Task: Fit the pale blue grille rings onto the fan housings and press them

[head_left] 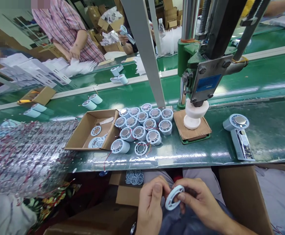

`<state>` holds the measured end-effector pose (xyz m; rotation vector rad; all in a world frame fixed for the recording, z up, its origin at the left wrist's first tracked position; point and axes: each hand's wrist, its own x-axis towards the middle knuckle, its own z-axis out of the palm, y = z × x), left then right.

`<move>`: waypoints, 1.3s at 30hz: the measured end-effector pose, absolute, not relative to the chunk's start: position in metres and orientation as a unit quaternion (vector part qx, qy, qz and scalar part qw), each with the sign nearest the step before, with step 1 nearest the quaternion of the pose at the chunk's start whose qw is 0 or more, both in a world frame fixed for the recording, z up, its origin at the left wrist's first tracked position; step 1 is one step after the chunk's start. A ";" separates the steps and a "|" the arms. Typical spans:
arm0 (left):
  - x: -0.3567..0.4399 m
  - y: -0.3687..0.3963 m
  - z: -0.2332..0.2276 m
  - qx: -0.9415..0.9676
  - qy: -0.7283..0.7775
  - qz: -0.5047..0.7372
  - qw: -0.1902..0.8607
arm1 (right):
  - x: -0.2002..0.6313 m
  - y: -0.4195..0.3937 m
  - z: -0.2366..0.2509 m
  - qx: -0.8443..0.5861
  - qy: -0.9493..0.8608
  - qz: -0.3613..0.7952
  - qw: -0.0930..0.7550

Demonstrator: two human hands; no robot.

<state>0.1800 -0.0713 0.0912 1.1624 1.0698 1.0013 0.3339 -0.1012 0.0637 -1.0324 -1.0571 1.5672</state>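
Here's my right grip (pixel 200 199), pinching a light-blue ring (pixel 169 200) between thumb and fingers, the ring tilted on edge over my lap, on my side of the green desk (pixel 275 133). My left grip (pixel 150 200) sits curled right beside it, fingertips close to the rim; whether they hold it too, I cannot tell. Up on the desk, a cluster of light-blue cylinders (pixel 139 132) sits between a cardboard box (pixel 111 135) with more rings inside and a press (pixel 207 80) with white blocks beneath its ram.
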 end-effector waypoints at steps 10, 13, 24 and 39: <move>0.182 -0.074 0.100 0.551 0.495 0.373 0.558 | 0.339 -0.102 0.073 -0.476 -0.592 0.457 0.463; 0.179 -0.075 0.100 0.566 0.487 0.376 0.549 | 0.342 -0.102 0.070 -0.466 -0.593 0.475 0.454; 0.174 -0.078 0.106 0.582 0.442 0.351 0.585 | 0.354 -0.099 0.066 -0.430 -0.522 0.576 0.458; 0.185 -0.069 0.084 0.607 0.453 0.396 0.519 | 0.343 -0.104 0.076 -0.427 -0.636 0.465 0.444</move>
